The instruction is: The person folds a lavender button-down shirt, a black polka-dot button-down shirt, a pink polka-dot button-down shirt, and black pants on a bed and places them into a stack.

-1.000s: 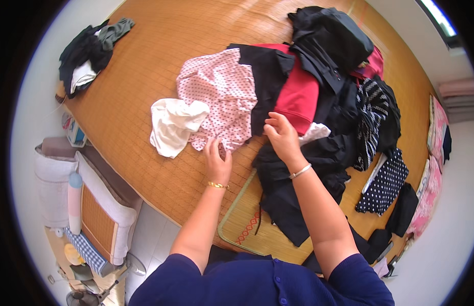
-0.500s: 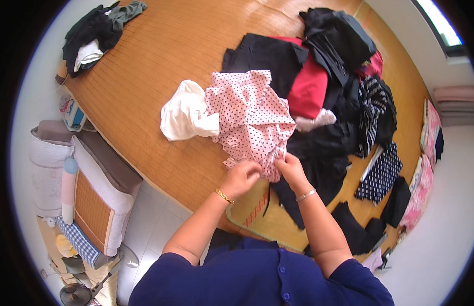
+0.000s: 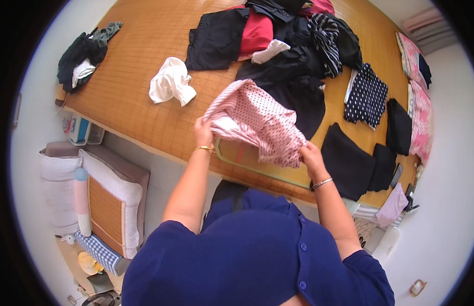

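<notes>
A pink garment with dark polka dots (image 3: 262, 115) is stretched between my two hands, lifted above the near edge of the mat-covered bed (image 3: 140, 46). My left hand (image 3: 203, 131) is closed on its left edge, and my right hand (image 3: 312, 157) grips the right corner. Part of its paler inner side shows near my left hand. Just beyond, to the left, a crumpled white cloth (image 3: 171, 81) lies on the mat. Black clothes (image 3: 298, 97) lie behind and to the right of the pink garment.
A heap of dark clothes and a red garment (image 3: 257, 35) spread across the far middle. Folded polka-dot cloth (image 3: 367, 96), black folded pieces (image 3: 349, 160) and pink pillows (image 3: 420, 117) line the right side. Another dark pile (image 3: 81, 58) sits far left. A padded chair (image 3: 109, 209) stands below left.
The pink garment has come up off the mat and is spread wider, its dotted panel turned. My hands have moved apart, and the white cloth now lies separate from it. The view has shifted.
</notes>
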`<state>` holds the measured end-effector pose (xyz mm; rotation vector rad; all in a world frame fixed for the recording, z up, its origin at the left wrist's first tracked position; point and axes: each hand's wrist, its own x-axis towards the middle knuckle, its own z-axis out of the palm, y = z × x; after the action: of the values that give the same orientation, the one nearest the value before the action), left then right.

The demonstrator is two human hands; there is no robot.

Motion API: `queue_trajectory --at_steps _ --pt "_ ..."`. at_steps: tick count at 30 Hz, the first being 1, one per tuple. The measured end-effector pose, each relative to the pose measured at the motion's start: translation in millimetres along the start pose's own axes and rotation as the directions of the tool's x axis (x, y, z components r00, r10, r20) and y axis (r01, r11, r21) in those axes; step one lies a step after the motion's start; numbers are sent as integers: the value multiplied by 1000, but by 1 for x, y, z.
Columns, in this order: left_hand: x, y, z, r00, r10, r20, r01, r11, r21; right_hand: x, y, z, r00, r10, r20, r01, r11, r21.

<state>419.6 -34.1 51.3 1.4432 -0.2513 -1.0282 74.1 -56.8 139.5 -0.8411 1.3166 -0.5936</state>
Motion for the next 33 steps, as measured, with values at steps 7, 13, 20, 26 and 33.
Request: queue_trajectory --at_steps 7,13,20,26,33 --pt "-48 -75 -149 977 -168 -131 212 713 668 -34 116 -50 870 -373 -323 79 751 -656" --pt "-134 -46 -10 741 248 624 -672 288 683 -46 129 -24 960 -226 -165 74 774 -629" --pt "-149 -97 36 586 109 803 -761 -267 592 -19 188 6 958 279 -71 -288 918 -273" --pt "-144 -89 65 558 -74 826 -830 -30 558 -43 180 28 940 339 -44 -342 926 -158" --pt "-136 -88 143 157 -212 965 -971 -212 112 -56 189 36 960 -276 -53 169 719 -675"
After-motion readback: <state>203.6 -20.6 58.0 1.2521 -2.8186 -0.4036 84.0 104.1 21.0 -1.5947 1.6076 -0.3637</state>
